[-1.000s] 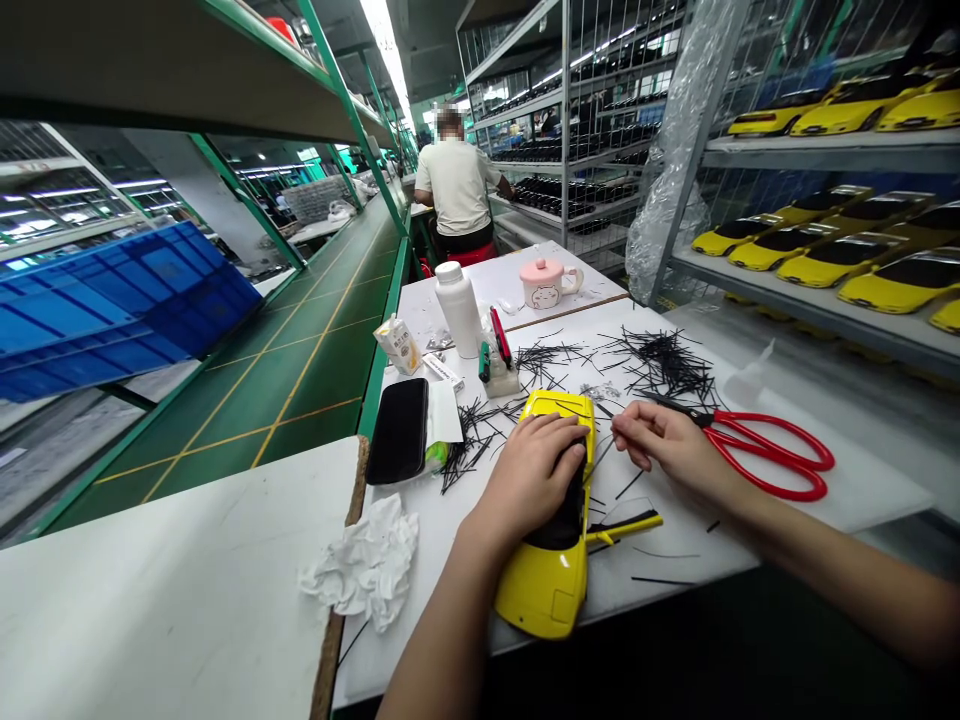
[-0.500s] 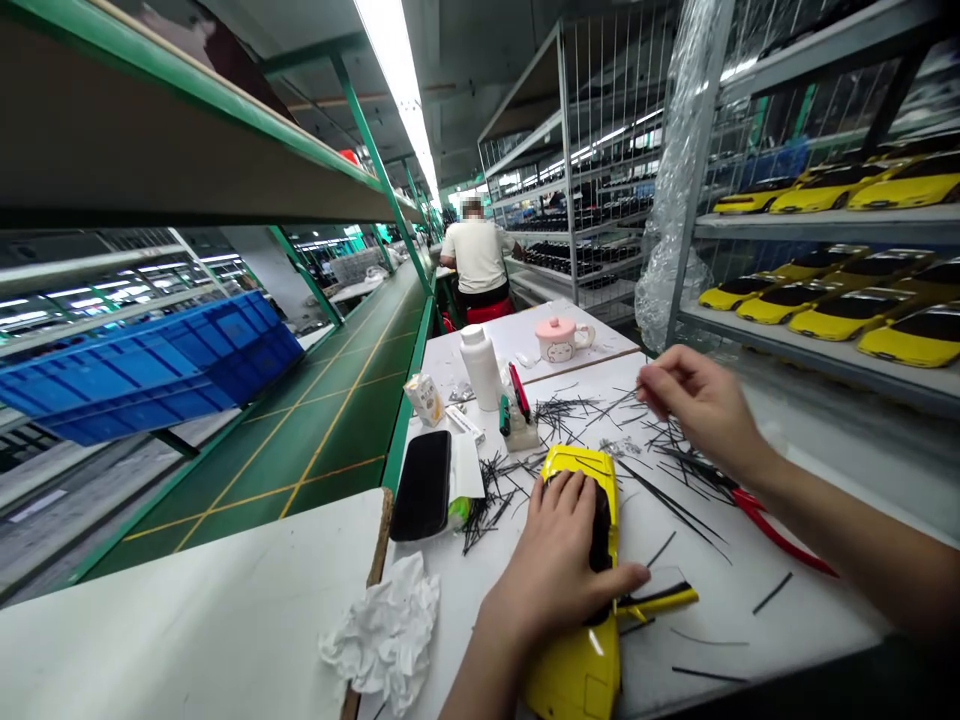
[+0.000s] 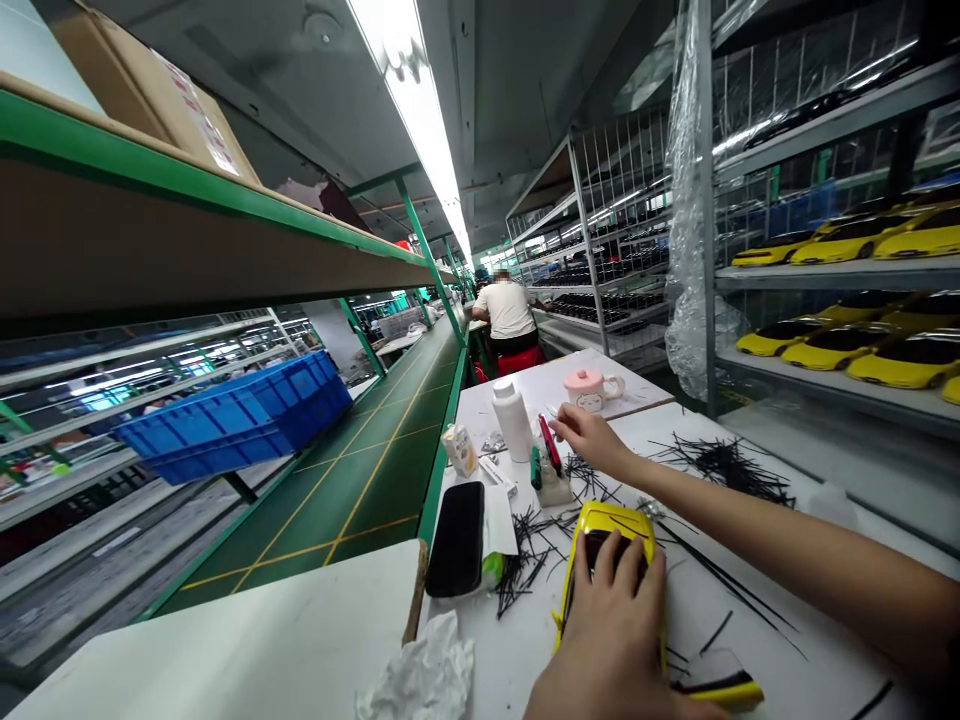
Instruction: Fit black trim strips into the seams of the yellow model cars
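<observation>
A yellow toy car [image 3: 619,522] lies on the white table, its dark windshield partly under my left hand [image 3: 619,610]. The fingers are spread over the roof and curve down across the body. A yellow and black door piece [image 3: 720,690] sticks out at the car's right side by my thumb. My right hand [image 3: 589,438] is stretched forward with its fingers drawn together beside a red slim tool [image 3: 550,445]. That tool stands with a green one [image 3: 535,468] in a clear holder [image 3: 553,490]. Whether the fingertips touch it or pinch something is unclear.
Black strips [image 3: 731,470] are piled on the table. A phone [image 3: 456,540], crumpled tissue [image 3: 424,670], white bottle [image 3: 512,420] and pink lidded mug [image 3: 586,390] stand or lie around. A green conveyor [image 3: 352,500] runs left; racks of yellow cars [image 3: 840,370] stand right. A person [image 3: 506,310] sits ahead.
My right hand has moved left and forward from above the strips to the red tool. My left hand stays on the car. The view has tilted up, and the red-handled tool beneath my right arm no longer shows.
</observation>
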The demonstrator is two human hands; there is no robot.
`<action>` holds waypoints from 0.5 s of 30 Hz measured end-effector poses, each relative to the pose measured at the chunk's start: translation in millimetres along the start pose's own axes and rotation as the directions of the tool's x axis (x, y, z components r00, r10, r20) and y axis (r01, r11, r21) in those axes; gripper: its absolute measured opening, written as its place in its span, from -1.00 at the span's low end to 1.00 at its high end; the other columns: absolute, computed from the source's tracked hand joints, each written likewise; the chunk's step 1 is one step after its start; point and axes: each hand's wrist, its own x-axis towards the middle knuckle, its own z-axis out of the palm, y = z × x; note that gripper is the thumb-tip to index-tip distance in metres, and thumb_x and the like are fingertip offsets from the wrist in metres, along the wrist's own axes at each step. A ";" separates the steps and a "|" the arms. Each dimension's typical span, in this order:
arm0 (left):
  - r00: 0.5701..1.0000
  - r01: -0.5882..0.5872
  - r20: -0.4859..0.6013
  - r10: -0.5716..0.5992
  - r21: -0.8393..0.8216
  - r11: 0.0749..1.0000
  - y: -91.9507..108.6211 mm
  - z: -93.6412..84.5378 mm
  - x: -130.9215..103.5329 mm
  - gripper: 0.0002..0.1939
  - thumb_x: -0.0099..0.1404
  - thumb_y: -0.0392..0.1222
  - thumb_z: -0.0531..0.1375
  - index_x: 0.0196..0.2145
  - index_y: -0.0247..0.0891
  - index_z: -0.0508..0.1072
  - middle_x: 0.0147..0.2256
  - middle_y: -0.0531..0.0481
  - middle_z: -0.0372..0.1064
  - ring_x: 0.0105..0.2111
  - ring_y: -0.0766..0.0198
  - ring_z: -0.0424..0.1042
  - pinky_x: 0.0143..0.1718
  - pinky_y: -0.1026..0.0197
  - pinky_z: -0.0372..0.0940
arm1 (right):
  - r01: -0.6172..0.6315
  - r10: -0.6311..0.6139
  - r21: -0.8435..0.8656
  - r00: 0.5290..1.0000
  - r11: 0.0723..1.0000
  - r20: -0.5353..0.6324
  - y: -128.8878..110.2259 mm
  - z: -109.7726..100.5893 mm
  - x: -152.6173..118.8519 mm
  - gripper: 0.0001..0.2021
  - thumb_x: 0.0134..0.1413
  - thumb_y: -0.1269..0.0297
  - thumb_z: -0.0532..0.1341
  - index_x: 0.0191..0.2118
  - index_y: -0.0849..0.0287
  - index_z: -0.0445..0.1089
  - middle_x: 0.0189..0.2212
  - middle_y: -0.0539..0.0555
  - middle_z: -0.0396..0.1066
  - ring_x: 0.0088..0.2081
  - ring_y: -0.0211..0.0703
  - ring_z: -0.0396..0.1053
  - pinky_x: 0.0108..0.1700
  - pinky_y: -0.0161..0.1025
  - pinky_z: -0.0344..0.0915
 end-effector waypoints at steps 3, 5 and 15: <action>0.995 0.012 0.095 -0.014 0.012 1.000 5.1 1.8 2.6 0.09 0.06 0.46 0.20 0.37 -0.16 0.01 0.38 -0.20 -0.08 0.40 -0.11 -0.20 0.35 -0.24 -0.64 | -0.014 0.020 -0.079 0.996 0.997 0.084 -2.7 3.6 3.7 -0.73 0.33 0.14 0.15 -0.10 0.27 0.39 -0.26 0.05 0.43 -0.30 -0.27 0.42 -0.22 -0.22 0.43; 0.990 0.044 0.130 -0.052 0.060 0.997 9.0 4.8 5.0 0.06 0.10 0.45 0.17 0.38 -0.18 -0.02 0.39 -0.24 -0.19 0.40 -0.18 -0.28 0.31 -0.30 -0.66 | -0.010 0.030 -0.122 0.987 0.992 0.159 -4.4 5.9 3.1 -0.73 0.31 0.14 0.18 -0.09 0.27 0.39 -0.24 0.05 0.43 -0.29 -0.26 0.42 -0.21 -0.21 0.43; 0.992 0.090 0.072 -0.107 0.211 0.973 13.2 19.8 4.4 -0.17 0.30 0.19 0.11 0.39 -0.11 -0.08 0.41 -0.23 -0.31 0.39 -0.26 -0.35 0.29 -0.43 -0.54 | 0.040 -0.021 -0.107 0.986 0.993 0.166 -17.6 -69.7 -91.2 -0.61 0.26 0.02 0.11 0.08 0.11 0.33 -0.37 0.05 0.50 -0.50 -0.20 0.36 -0.42 -0.27 0.19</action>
